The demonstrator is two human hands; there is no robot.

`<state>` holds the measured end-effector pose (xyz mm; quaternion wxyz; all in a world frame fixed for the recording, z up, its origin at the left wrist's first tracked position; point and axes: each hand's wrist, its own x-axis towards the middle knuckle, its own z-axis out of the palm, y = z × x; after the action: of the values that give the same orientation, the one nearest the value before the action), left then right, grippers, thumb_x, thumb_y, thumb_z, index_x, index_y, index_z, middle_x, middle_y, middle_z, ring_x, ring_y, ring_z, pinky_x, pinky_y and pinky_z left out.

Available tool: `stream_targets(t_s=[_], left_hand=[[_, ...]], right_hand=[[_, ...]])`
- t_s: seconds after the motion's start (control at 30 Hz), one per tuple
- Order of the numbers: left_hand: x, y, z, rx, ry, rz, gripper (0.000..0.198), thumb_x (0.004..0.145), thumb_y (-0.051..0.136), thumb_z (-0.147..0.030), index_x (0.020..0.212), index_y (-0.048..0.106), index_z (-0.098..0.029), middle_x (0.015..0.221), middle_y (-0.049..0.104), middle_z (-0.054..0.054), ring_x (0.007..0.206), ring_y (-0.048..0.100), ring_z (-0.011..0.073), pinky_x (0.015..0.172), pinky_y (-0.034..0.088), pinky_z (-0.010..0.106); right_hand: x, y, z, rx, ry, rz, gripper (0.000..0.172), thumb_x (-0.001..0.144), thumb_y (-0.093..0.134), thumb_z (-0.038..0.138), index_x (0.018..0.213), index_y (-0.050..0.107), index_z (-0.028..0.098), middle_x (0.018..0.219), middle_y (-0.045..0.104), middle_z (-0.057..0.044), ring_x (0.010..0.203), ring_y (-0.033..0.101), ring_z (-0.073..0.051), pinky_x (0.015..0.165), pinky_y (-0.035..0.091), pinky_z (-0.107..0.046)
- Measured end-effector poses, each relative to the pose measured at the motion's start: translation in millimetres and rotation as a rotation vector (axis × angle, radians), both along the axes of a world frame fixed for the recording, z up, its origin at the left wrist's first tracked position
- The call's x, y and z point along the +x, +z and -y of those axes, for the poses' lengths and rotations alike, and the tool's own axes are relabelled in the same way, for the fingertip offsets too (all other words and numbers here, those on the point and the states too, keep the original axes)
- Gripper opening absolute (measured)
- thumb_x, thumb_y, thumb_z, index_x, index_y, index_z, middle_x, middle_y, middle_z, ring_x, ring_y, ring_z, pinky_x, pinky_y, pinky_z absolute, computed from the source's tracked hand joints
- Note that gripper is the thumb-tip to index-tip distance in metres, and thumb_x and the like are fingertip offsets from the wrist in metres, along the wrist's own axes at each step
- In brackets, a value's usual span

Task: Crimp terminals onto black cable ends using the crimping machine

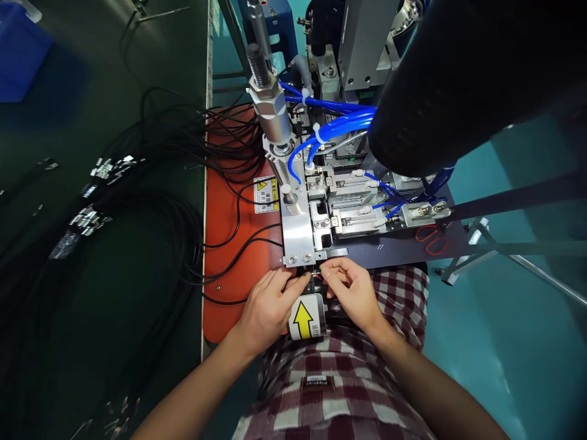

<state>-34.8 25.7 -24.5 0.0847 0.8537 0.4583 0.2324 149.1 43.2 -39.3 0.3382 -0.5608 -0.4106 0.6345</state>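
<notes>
At the front edge of a metal press machine [298, 235], my two hands meet with their fingertips almost touching. My left hand [273, 299] is closed at the end of a black cable [227, 300], which runs in under it from the left. My right hand [351, 287] pinches the thin wires [317, 275] that show between the fingertips, with a bit of red among them. The wire tips are too small to make out fully. Just below the fingers sits a white label with a yellow arrow [302, 319].
Bundles of black cables with silvery ends [89, 220] lie on the dark table at left. Blue air tubes [343, 125] cross the machine, and a large black cylinder [426, 91] hangs at upper right. Red-handled scissors [433, 239] lie on the machine's base. A blue bin [21, 52] stands far left.
</notes>
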Motion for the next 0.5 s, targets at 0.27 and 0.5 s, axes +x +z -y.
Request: stream_targets(t_s=[0.27, 0.5], left_hand=[[-0.8, -2.7, 1.6, -0.019, -0.004, -0.013, 0.028, 0.087, 0.049, -0.006, 0.111, 0.064, -0.009, 0.090, 0.058, 0.012, 0.081, 0.055, 0.0208, 0.067, 0.051, 0.031], [-1.9, -1.7, 2.1, -0.027, 0.003, -0.013, 0.026, 0.090, 0.048, -0.011, 0.110, 0.065, -0.010, 0.090, 0.059, 0.012, 0.080, 0.055, 0.0201, 0.068, 0.050, 0.031]], right_hand=[[-5.2, -4.6, 2.9, 0.198, 0.037, 0.172, 0.012, 0.088, 0.055, 0.026, 0.080, 0.058, 0.017, 0.066, 0.055, 0.001, 0.055, 0.048, -0.010, 0.052, 0.039, -0.022], [-6.0, -5.5, 4.5, 0.249, 0.060, 0.184, 0.011, 0.090, 0.053, 0.025, 0.081, 0.056, 0.018, 0.066, 0.053, 0.002, 0.056, 0.045, -0.010, 0.053, 0.037, -0.023]])
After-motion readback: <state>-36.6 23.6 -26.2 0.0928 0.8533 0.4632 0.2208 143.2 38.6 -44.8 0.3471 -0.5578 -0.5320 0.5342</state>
